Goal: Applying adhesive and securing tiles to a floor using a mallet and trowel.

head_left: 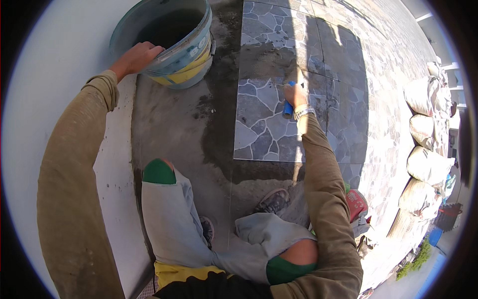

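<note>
My left hand [140, 57] is closed over the near rim of a large mortar-smeared bucket [195, 56], which has a yellow band. The bucket stands against the white wall at the upper left, its inside dark. My right hand [298, 95] grips a blue-handled tool [287, 110] low over the floor; its working end is hidden, so I cannot tell its kind. Under it lies a grey floor tile [259, 127] with a broken-stone pattern and pale lines. Wet grey mortar [266, 62] is smeared across the tiles just beyond that hand.
The white wall [59, 65] runs along my left. Bare grey concrete [169, 124] lies between it and the tiled strip. Several full white sacks [423, 132] line the right side. A red bag [356, 204] sits beside my right forearm. My shadow falls over the tiles.
</note>
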### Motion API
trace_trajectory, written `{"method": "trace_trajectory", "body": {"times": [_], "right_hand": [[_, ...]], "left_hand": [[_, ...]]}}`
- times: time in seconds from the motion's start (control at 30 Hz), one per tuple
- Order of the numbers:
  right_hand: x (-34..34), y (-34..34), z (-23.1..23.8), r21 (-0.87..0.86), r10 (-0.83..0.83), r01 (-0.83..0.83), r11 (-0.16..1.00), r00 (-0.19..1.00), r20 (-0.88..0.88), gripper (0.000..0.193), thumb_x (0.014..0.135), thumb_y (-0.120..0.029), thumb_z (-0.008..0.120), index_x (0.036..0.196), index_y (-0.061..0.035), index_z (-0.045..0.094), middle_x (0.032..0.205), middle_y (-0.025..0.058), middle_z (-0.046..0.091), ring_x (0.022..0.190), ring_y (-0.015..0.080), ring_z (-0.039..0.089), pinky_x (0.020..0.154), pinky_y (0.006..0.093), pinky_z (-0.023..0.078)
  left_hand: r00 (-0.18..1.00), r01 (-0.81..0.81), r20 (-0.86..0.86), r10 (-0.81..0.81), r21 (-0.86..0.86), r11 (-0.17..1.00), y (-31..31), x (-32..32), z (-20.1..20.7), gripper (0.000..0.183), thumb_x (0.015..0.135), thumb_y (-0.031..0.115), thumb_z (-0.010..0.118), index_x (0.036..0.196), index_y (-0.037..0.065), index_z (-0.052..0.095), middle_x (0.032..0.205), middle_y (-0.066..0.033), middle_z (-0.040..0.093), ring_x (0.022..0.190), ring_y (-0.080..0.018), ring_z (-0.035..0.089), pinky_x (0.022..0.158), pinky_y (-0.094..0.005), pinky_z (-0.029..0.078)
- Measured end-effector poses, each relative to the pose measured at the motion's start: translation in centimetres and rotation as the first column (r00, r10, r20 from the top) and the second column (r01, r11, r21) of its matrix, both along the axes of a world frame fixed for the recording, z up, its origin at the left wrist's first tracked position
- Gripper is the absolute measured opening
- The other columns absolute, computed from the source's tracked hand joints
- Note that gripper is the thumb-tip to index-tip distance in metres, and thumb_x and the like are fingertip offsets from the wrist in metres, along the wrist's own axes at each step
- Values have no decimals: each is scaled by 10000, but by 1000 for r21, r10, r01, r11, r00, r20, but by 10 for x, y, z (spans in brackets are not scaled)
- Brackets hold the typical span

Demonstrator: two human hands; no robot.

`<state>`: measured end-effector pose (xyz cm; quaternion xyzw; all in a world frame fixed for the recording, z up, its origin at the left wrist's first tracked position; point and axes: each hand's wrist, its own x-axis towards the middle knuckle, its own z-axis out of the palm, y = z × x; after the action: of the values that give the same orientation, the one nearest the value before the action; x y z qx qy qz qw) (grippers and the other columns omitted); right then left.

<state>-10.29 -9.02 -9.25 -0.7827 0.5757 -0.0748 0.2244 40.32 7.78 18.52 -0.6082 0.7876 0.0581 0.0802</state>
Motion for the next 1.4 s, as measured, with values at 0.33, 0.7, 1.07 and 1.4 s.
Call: {"method": "trace_trajectory", "body": {"times": [0.33,0.7,1.07,1.4], "right_hand": [[57,24,49,197,53,-70,978,994,91,443,883,-362,581,966,56,702,1086,338,667,1054,511,636,957,515,505],[90,66,103,170,20,-38,985,994,108,525,877,-431,613,1056,58,678,1097,333,667,1066,495,636,955,517,488],[79,55,112,273,2,-22,962,997,72,515,874,-372,622,1112,82,669,1171,345,645,1156,506,595,1023,515,463],[65,39,111,240,321,-297,924,944,-69,473,896,-368,593,1076,58,690,1143,323,662,1115,469,633,1009,493,489]], "left_hand": [[995,-91,-25,92,51,995,3,-9,5,344,1006,173,412,1202,32,656,1120,-244,672,1027,-404,641,921,-442,505],[995,-99,-27,100,63,993,0,-10,3,304,985,122,471,1212,25,648,1118,-258,669,1030,-412,641,901,-440,514],[999,-29,19,28,32,999,-1,-1,-2,285,948,58,534,1210,21,639,1101,-239,674,1037,-404,637,902,-443,522],[999,-11,42,10,13,1000,-2,4,-1,295,956,72,526,1231,47,628,1102,-227,679,1040,-391,644,895,-437,528]]}}
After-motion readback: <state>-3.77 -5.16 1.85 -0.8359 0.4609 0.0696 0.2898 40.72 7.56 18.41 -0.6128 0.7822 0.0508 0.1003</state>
